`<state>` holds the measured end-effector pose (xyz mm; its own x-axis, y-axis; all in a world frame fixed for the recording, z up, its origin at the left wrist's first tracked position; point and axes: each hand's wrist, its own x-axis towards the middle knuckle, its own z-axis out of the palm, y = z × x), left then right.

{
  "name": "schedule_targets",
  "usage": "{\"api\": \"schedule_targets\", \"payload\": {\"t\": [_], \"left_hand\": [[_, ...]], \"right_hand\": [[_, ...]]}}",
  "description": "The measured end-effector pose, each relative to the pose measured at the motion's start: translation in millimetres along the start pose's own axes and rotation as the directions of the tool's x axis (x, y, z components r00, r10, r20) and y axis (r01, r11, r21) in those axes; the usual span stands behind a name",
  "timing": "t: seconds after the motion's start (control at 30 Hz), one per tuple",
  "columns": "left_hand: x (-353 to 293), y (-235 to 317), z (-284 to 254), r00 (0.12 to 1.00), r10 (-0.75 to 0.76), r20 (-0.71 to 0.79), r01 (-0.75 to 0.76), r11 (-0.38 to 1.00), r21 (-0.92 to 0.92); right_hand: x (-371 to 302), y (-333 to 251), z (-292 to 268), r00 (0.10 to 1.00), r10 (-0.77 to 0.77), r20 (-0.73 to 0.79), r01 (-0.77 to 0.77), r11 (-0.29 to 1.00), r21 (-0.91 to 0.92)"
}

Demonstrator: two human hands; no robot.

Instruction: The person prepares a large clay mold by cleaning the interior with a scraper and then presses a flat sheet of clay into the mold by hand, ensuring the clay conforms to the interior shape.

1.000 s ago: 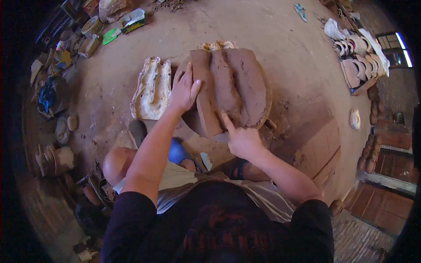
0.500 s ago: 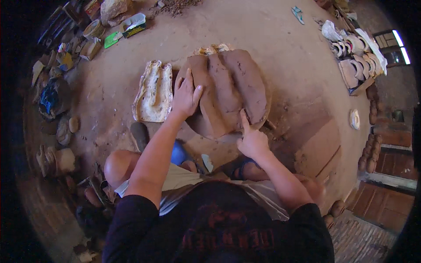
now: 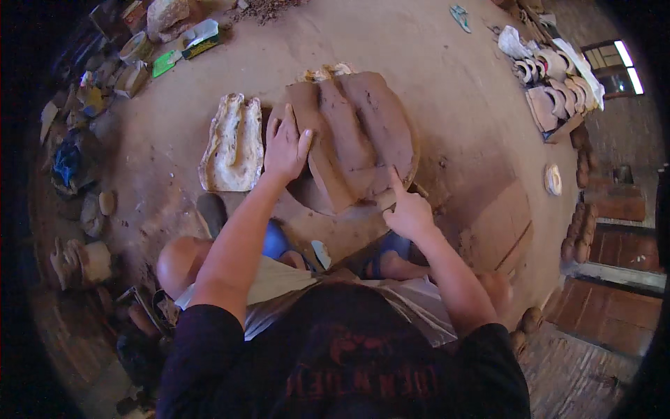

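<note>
A thick brown clay slab (image 3: 380, 115) with long raised ridges lies over a pale mould (image 3: 326, 72), whose edge shows at the far end. Both rest on a round board (image 3: 307, 195) in front of me. My left hand (image 3: 285, 150) lies against the slab's left side, fingers stretched forward and thumb spread. On the near right part of the slab, the extended index finger of my right hand (image 3: 410, 209) touches the clay, its other fingers curled. A thin line crosses the clay beside that fingertip. Left of the board lies a cream-coloured mould half (image 3: 232, 146) with a hollow.
A dark oblong stone-like piece (image 3: 211, 211) lies near my left knee, and a pale shard (image 3: 320, 255) between my feet. Curved clay pieces (image 3: 558, 94) are stacked at the right. Containers and a green tray (image 3: 165, 63) stand far left. A sandal (image 3: 460, 19) lies far off.
My right index finger has moved right across the near part of the slab, and a line now shows there. My left hand stays on the clay. The whole view has shifted slightly.
</note>
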<state>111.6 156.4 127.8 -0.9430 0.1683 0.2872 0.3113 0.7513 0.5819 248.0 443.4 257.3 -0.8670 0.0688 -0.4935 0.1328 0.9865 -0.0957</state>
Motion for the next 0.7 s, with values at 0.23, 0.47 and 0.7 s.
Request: {"api": "schedule_targets", "payload": {"t": [0.23,0.47,0.7], "left_hand": [[-6,12,6,1.000,-0.027,-0.001,0.027,0.998,-0.057],[-13,9,7,0.999,-0.037,0.008,0.038,0.998,-0.050],[-12,19,5,0.996,-0.093,0.014,0.093,0.992,-0.080]], "right_hand": [[5,10,42,0.978,-0.208,0.021,0.185,0.907,0.378],[-3,-5,44,0.944,-0.295,0.145,0.183,0.839,0.513],[23,1,21,0.959,-0.279,0.044,0.218,0.831,0.512]]}}
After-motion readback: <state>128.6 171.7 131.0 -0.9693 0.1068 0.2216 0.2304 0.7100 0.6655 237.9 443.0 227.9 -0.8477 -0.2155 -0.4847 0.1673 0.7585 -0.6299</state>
